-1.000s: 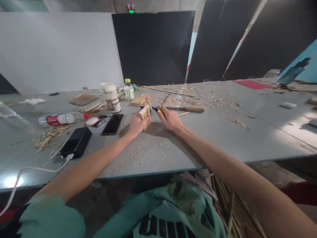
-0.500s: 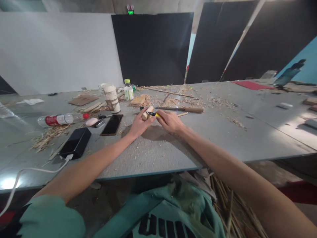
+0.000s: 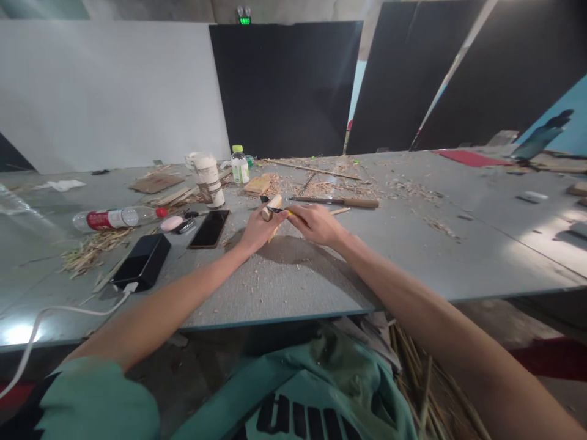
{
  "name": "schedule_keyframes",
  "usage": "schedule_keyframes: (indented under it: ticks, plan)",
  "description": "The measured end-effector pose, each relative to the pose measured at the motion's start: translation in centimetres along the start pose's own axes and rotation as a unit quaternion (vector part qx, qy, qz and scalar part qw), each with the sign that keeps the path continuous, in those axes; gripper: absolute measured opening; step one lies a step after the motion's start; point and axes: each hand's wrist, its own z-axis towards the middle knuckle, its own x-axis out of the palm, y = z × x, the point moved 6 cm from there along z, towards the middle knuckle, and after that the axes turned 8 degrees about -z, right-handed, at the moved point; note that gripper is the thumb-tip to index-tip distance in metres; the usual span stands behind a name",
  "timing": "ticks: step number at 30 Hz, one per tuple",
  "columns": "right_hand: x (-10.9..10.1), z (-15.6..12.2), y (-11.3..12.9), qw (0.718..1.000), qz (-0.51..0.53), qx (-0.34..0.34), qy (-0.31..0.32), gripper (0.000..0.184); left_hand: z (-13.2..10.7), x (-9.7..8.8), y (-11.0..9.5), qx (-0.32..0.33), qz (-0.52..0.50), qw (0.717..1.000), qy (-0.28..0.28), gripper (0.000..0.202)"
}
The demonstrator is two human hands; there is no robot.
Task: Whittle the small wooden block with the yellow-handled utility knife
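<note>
My left hand (image 3: pixel 258 228) is closed round a small pale piece of wood (image 3: pixel 274 205), holding it just above the table. In my right hand (image 3: pixel 316 223) is a yellow utility knife (image 3: pixel 290 212), its fingers wrapped round the handle. The dark blade reaches left onto the wood, and my left thumb lies close against the knife. Part of the wood is hidden behind the left fingers. Just beyond my hands lies a long narrow tool with a wooden handle (image 3: pixel 360 203), and a thin wooden stick (image 3: pixel 340 211) rests beside my right hand.
Left of my hands are a phone (image 3: pixel 209 229), a black power bank (image 3: pixel 142 263) with a white cable, a paper cup (image 3: pixel 210 183) and a lying plastic bottle (image 3: pixel 118 217). A small bottle (image 3: pixel 239 166) stands behind. Wood shavings (image 3: pixel 330 178) litter the grey table (image 3: pixel 394 244).
The wood has tilted in my left hand, and its lower end now shows below the fingers. The knife blade has shifted slightly, with my hands closer together.
</note>
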Motion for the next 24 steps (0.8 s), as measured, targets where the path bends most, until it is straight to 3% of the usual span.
schedule_keyframes:
  ticks: [14,19,24]
  plan:
    - [-0.8,0.1,0.2,0.997,-0.017,0.065,-0.024,0.044,0.0,0.2,-0.7,0.021,0.009,0.999,-0.030,0.040]
    - [-0.7,-0.1,-0.3,0.995,-0.015,0.096,-0.020,0.042,0.2,-0.6,0.3,-0.018,-0.018,0.997,-0.080,0.043]
    - [-0.3,0.0,0.1,0.998,0.004,0.058,-0.013,0.042,0.1,-0.6,-0.1,-0.050,-0.042,0.996,-0.061,0.043]
